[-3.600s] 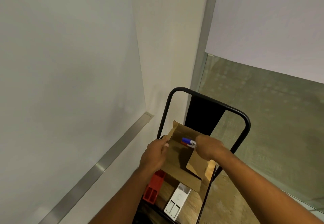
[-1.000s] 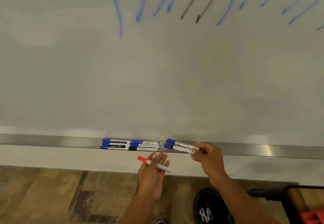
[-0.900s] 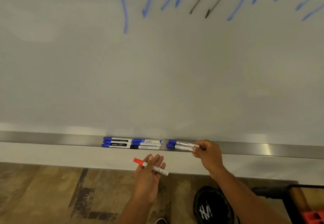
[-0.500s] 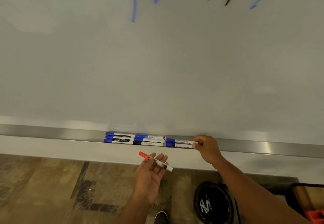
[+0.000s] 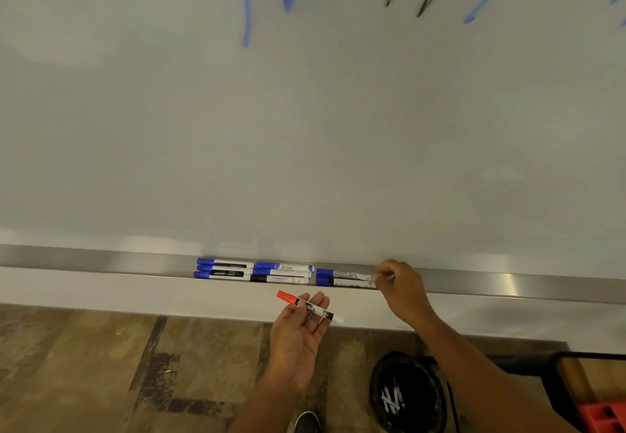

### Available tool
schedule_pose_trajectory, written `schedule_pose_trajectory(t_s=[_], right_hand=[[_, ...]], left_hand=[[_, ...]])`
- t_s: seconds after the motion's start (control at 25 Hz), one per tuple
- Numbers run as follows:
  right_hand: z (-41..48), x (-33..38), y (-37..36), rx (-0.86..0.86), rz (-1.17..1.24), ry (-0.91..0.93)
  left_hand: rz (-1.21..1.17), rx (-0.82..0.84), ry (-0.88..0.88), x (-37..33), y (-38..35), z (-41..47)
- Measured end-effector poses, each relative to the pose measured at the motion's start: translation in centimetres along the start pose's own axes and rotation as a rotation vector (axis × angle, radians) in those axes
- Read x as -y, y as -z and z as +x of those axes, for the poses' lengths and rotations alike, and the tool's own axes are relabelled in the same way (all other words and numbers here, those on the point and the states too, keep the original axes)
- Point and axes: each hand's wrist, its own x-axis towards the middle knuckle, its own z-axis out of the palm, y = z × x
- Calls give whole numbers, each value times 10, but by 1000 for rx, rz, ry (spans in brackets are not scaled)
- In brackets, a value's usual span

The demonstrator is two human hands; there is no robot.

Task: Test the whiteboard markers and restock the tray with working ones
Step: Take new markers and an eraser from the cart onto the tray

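Finds the left hand (image 5: 298,341) palm up, fingers nearly straight and slightly spread, with the red marker (image 5: 310,307) lying loose across the fingers, cap toward the left, just below and in front of the tray (image 5: 101,261). Sees no thumb clamping it.

Finds the right hand (image 5: 403,292) at the tray, fingertips gathered in a pinch on the tail ends of a pair of blue markers (image 5: 345,279) lying in the channel, caps leftward. Counts further markers (image 5: 254,271), mostly blue-capped, lined up in the tray just left of that pair.

Notes blue and dark test strokes (image 5: 245,9) high on the whiteboard (image 5: 305,128). Notes a black bin (image 5: 406,395) on the floor beneath the right forearm, apparently holding discarded markers.

Judges the markers light, rigid and smooth-barrelled, prone to rolling off an open palm and sliding along the metal channel. Recommends taking the red marker at mid-barrel between thumb and two fingers, clear of the cap, liable to pull off under load. Recommends laying it flat in the channel rather than dropping it, to avoid a bounce over the front lip. Cannot confirm testing of the red marker from this view.
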Motion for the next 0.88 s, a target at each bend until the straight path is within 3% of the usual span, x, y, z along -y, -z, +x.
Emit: schedule_pose_trajectory(t_s=[0.2,0.36,0.64,0.88], right_hand=[[-50,21,-8,187,119,49],[-59,20,-9,171,100,92],[-22,10,13,-60,40,25],[6,-4,-4,-137,-87,23]], left_hand=[[53,30,-4,15,-22,-2],[78,65,-9,22,-42,-5],[390,-37,-53,23,-50,-3],[711,-110,-245,11,-26,-7]])
